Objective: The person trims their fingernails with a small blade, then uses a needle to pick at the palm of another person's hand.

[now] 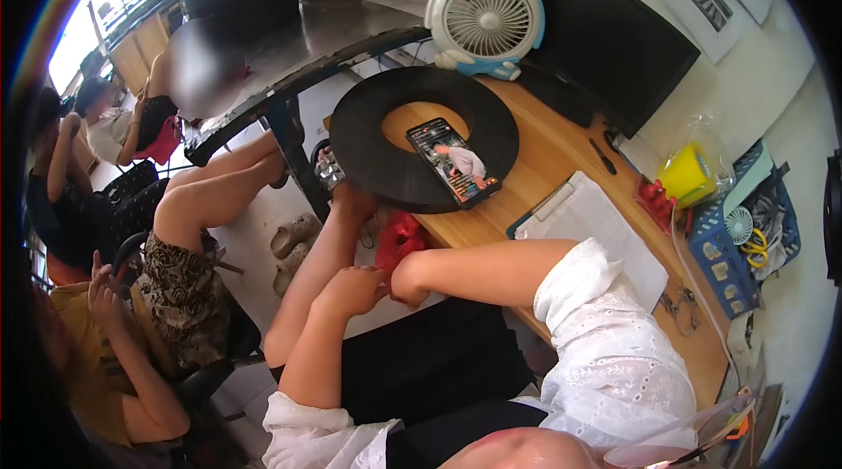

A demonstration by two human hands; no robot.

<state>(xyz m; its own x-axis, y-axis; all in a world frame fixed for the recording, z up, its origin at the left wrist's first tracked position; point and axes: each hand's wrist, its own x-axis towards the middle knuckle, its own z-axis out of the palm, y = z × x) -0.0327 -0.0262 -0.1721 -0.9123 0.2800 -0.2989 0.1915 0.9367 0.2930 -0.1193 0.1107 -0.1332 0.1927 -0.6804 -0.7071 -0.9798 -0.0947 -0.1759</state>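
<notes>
My left hand (353, 291) is over my lap, its fingers bent and pressed together toward my right hand; what they hold, if anything, is too small to make out. My right hand (410, 282) hangs bent at the wrist right beside it, with its fingertips mostly hidden. Just beyond both hands is a red bag (401, 239), below the desk edge. A lit phone (452, 162) lies on a round black disc (360, 140) with a central opening, on the wooden desk (535, 149).
On the desk are a fan (487, 17), a monitor (605, 30), a clipboard with paper (596, 228), scissors (680, 307), a yellow container (688, 175) and a blue basket (724, 263). Shoes (294, 241) lie on the floor. Other people sit at the left, one in a yellow top (96, 364).
</notes>
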